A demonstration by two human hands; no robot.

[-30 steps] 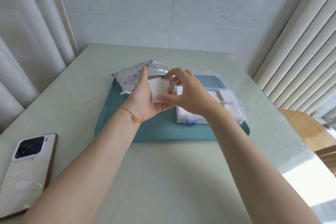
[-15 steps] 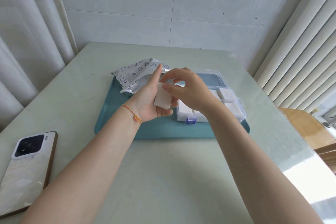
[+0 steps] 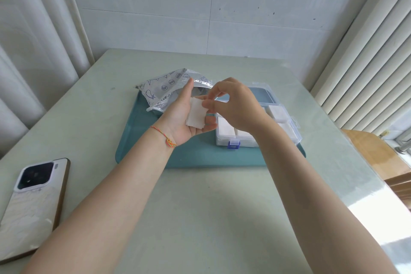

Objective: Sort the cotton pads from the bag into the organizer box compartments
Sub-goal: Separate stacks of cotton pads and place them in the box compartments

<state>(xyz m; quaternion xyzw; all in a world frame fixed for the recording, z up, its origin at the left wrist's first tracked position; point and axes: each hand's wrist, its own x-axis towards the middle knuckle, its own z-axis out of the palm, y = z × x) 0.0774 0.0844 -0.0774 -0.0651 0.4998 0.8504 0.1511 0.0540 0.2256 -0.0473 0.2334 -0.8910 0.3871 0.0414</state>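
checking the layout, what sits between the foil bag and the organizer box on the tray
In the head view, the left hand, holding cotton pads, sits between the foil bag and organizer box; the right hand pinches the top pad.

A single head-worn wide-angle camera looks forward and down over the pale green table (image 3: 200, 207), close above both forearms; the teal tray (image 3: 200, 158) sits mid-frame on it, with the tiled wall beyond its far edge.
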